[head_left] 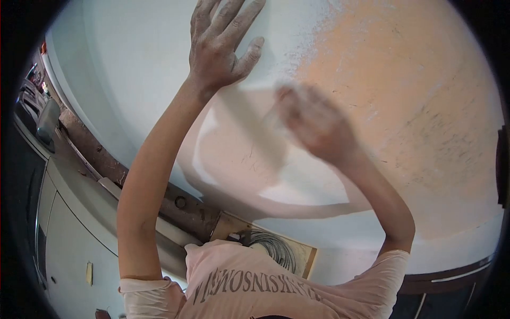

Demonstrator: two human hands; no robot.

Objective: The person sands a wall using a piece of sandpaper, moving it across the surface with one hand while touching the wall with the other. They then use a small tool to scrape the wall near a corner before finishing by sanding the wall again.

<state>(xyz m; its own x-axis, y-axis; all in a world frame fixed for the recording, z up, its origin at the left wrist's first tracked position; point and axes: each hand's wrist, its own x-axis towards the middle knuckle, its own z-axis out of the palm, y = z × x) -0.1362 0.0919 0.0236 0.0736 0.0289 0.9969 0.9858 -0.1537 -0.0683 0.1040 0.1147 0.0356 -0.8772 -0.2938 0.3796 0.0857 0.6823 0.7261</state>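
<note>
My left hand (pixel 220 45) lies with its fingers spread against a pale, curved panel (pixel 143 69), and white dust coats its fingers. To its right, my right hand (pixel 319 125) is smeared by motion over the border between the pale surface and an orange-tan patch (pixel 382 80). Its fingers are blurred, and whatever may be under them cannot be made out. Dark specks and scratches mark the right part of the patch.
A car (pixel 74 234) with a side mirror (pixel 49 119) stands at the left. Below the panel, near my shirt, is a board (pixel 304 260) bearing dark curved streaks. Dirty ground (pixel 183 204) shows between car and panel.
</note>
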